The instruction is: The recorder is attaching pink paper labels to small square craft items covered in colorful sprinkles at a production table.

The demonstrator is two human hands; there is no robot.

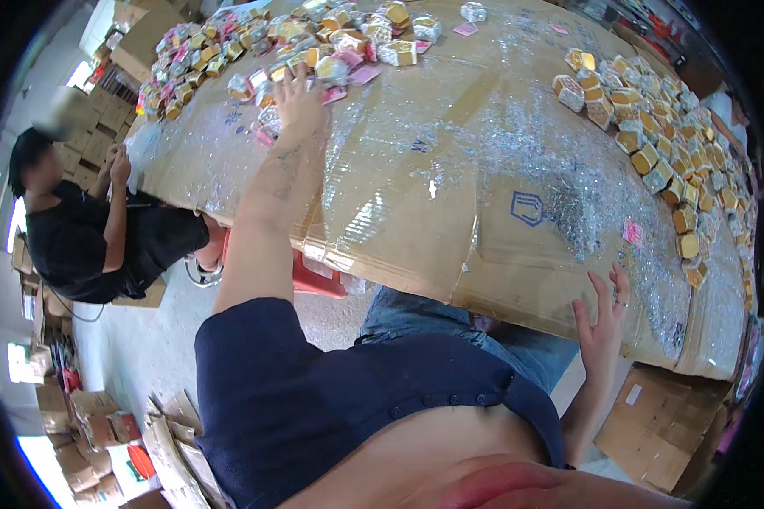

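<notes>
The pile of gold-and-silver pieces (292, 30) lay at and beyond my left hand (299, 100), fingers spread; I couldn't tell whether it gripped any. The step looked like picking; the next move called for closing those fingers. My right hand (601, 322) was open at the near side of the counter (382, 191).

Far-left pile (293, 30), right pile (664, 140); cardboard (399, 242) beneath both.

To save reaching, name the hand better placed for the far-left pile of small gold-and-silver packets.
Probably the left hand: it is at the pile; the right hand is by the near brown cardboard edge.
</notes>
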